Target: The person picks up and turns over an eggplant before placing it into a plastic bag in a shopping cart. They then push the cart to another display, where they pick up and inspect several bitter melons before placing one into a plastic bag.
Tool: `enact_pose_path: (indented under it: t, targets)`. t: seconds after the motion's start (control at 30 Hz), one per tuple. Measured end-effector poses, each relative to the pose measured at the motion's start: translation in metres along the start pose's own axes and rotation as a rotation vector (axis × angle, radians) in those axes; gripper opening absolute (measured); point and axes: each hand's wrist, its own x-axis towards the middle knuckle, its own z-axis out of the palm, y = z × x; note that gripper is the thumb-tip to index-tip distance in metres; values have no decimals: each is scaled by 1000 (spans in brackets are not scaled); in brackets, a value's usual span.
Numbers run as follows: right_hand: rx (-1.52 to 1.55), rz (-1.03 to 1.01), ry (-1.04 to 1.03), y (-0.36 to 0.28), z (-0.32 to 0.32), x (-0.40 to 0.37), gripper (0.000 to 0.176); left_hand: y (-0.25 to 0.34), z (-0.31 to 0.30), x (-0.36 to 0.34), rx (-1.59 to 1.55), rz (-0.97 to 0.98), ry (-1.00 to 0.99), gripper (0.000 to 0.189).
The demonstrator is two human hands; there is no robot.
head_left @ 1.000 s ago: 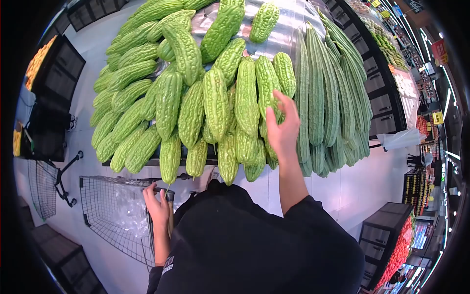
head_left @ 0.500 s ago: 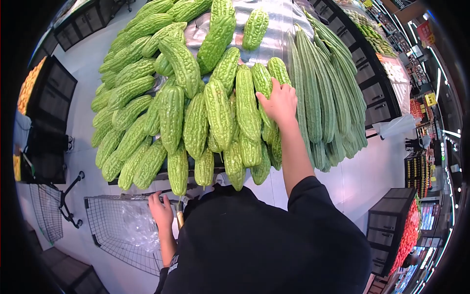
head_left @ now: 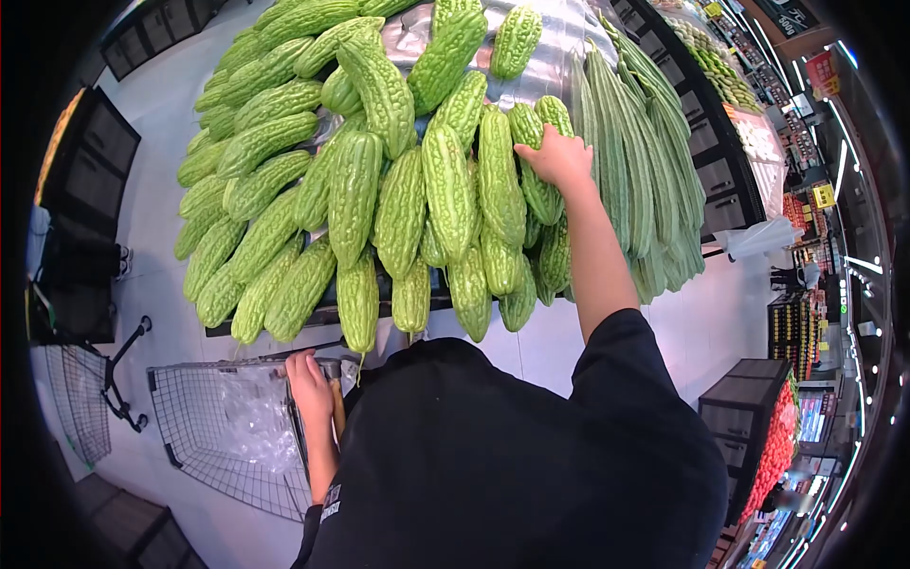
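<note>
Pale green, bumpy bitter melons lie heaped on the display stand. My right hand (head_left: 566, 159) is over the right side of the heap, its thumb stretched left and its fingers curled down around a bitter melon (head_left: 541, 194). Those fingertips are partly hidden from me. Lower left, my left hand (head_left: 313, 391) is closed over the handle end of a wire shopping cart (head_left: 190, 431). Crumpled clear plastic bags (head_left: 261, 417) lie inside the cart. Just above that hand, a bitter melon (head_left: 357, 308) hangs over the stand's front edge.
Long ridged gourds (head_left: 630, 161) are piled right of the melons. A clear plastic bag (head_left: 758, 237) hangs at the stand's right corner. Another cart (head_left: 76, 394) stands at far left. A dark cabinet (head_left: 744, 417) with red produce is at lower right.
My right hand has shifted slightly up and right in view, with its fingers now more curled on the melon. The left hand's fingers have come together over the cart handle. The view has shifted slightly.
</note>
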Motion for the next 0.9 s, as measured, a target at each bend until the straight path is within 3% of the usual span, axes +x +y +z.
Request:
enact_pose_path:
  t: [0.23, 0.3, 0.33, 0.37, 0.43, 0.5, 0.57, 0.6, 0.67, 0.7, 0.77, 0.83, 0.9]
  targets:
    - [303, -9, 111, 37, -13, -24, 70, -5, -3, 7, 12, 4, -63, 25]
    - [946, -196, 298, 48, -14, -33, 61, -6, -3, 8, 17, 15, -71, 25]
    - [1137, -263, 325, 47, -15, -42, 63, -8, -3, 6, 35, 14, -55, 26]
    - [1139, -257, 324, 45, -16, -49, 63, -8, -2, 4, 53, 13, -39, 27]
    - [1853, -331, 163, 44, -11, -66, 65, -4, -5, 7, 47, -17, -68, 27]
    - [2021, -385, 116, 41, -4, -84, 65, 1, -7, 11, 55, -37, -134, 27]
    - [2526, -656, -184, 23, 1, -99, 70, 3, -17, 15, 102, -7, -175, 26]
    - [2546, -646, -185, 15, 7, -104, 70, 20, -25, 20, 113, -80, -178, 26]
    - [2922, -710, -472, 0, 16, -111, 75, 22, -32, 28, 135, -116, -148, 27]
    - [2938, -698, -480, -6, 19, -113, 75, 21, -33, 30, 151, -123, -148, 27]
    - [3141, -811, -965, -16, 23, -117, 81, 21, -37, 33, 256, 111, -88, 26]
    - [3175, -742, -1009, -45, 19, -131, 83, 32, -58, 42, 228, 152, -25, 21]
    - [3214, -692, -1101, -79, 10, -147, 83, 45, -85, 55, 84, 29, 30, 21]
